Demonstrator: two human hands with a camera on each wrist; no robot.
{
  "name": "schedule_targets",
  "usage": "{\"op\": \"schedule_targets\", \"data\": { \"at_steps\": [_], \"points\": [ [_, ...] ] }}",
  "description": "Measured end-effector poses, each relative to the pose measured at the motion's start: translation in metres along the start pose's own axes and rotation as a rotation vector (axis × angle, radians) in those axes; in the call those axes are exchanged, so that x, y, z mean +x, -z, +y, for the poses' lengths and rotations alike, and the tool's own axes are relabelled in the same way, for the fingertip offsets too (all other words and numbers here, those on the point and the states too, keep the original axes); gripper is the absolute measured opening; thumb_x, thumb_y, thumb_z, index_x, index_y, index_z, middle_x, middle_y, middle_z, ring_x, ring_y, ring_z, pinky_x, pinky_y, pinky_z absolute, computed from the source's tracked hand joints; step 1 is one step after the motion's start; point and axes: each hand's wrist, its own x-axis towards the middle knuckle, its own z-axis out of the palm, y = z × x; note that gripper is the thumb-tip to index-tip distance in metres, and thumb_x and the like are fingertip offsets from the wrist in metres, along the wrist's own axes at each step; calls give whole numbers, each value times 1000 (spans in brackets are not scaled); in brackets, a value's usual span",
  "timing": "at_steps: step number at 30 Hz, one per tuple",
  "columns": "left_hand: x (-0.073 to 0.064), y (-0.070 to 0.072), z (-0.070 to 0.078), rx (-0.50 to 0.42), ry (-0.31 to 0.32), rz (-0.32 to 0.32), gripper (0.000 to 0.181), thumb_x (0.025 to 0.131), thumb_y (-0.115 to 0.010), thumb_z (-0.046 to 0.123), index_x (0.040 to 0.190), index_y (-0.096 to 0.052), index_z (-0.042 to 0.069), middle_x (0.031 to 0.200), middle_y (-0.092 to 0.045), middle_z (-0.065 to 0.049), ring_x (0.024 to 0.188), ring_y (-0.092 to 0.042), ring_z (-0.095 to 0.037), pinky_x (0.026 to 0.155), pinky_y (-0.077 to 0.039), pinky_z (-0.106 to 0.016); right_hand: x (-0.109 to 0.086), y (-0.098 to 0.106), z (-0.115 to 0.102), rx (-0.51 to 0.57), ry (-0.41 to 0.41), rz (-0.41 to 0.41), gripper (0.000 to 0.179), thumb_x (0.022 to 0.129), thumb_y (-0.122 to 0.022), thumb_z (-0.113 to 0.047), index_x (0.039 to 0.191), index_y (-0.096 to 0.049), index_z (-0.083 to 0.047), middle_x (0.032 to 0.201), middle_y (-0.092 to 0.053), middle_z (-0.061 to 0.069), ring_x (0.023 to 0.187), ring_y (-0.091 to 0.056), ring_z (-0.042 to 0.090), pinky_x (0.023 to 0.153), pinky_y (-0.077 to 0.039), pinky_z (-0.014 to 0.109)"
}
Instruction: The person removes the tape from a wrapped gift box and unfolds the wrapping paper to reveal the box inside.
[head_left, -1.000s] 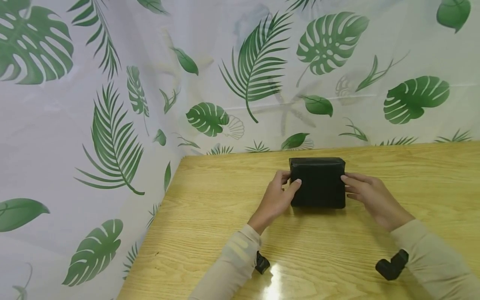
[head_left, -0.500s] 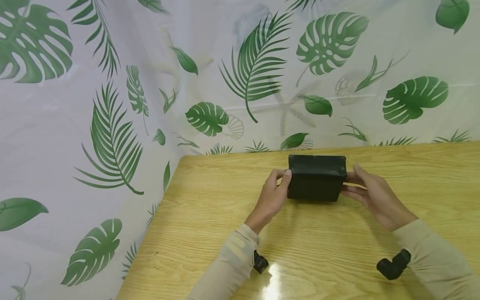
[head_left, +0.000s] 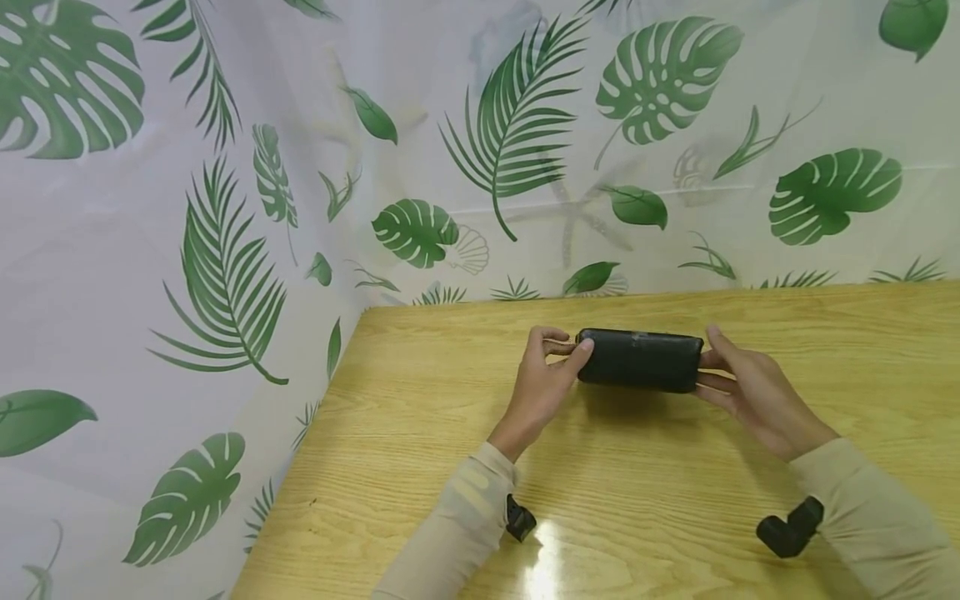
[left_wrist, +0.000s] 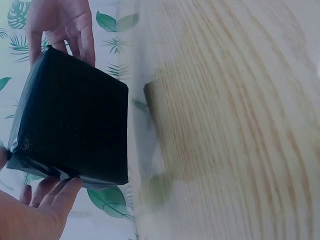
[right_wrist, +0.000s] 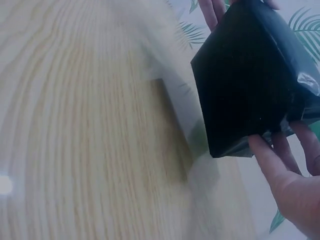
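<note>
A black, smoothly wrapped box (head_left: pixel 639 361) is held above the table, one narrow side facing the head camera. Its broad dark face (left_wrist: pixel 75 115) shows in the left wrist view, and again as the box (right_wrist: pixel 245 80) tilts in the right wrist view. My left hand (head_left: pixel 542 379) grips the left end, thumb on the near side and fingers behind. At the right end, the fairly straight fingers of my right hand (head_left: pixel 757 396) press against the box, while the thumb sticks up apart from it. What the box contains is hidden.
The wood-grain table (head_left: pixel 420 400) spreads beneath both hands. Behind it and along its left side hangs a white curtain (head_left: pixel 405 150) with green leaf prints. Black wrist devices (head_left: pixel 789 527) sit at both sleeves.
The box has been tipped over between the hands: its broad face has swung out of the head view and a narrow side now faces up. My right thumb has come off the box.
</note>
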Motion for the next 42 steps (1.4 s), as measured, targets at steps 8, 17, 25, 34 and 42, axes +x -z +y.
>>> {"op": "schedule_targets", "data": {
  "at_steps": [8, 17, 25, 34, 42],
  "points": [
    [-4, 6, -2, 181, -74, -108, 58, 97, -71, 36, 148, -44, 32, 126, -58, 3, 112, -59, -10, 96, -51, -32, 1, 6, 5, 31, 56, -56, 26, 108, -53, -29, 104, -73, -13, 107, -62, -2, 101, -68, 11, 86, -58, 26],
    [-8, 9, -8, 263, -114, -202, 48, 98, -71, 18, 143, -57, 27, 139, -52, -1, 124, -56, -15, 104, -49, -34, 0, 11, 13, -102, 159, -155, 22, 107, -53, -11, 96, -69, -2, 104, -60, -1, 100, -65, 10, 91, -56, 25],
    [-13, 7, -15, 233, -76, -218, 38, 94, -75, 11, 129, -63, 20, 131, -53, -2, 123, -61, -25, 99, -51, -27, -3, 20, 20, -165, 176, -215, 21, 107, -50, -4, 108, -70, 3, 125, -60, -4, 113, -61, 4, 93, -54, 23],
    [-14, 5, -24, 206, -83, -262, 26, 92, -78, 21, 114, -67, 12, 122, -54, -2, 118, -62, -21, 100, -51, -27, -3, 23, 27, -271, 132, -169, 16, 104, -57, -6, 108, -68, 4, 129, -53, -4, 111, -64, 5, 93, -53, 20],
    [-13, 4, -26, 276, -100, -281, 15, 94, -75, 12, 107, -68, 8, 112, -52, -5, 113, -61, -22, 99, -52, -27, -2, 23, 34, -387, 96, -142, 27, 101, -64, -14, 111, -64, 11, 144, -38, 15, 115, -52, -5, 94, -52, 19]
  ]
}}
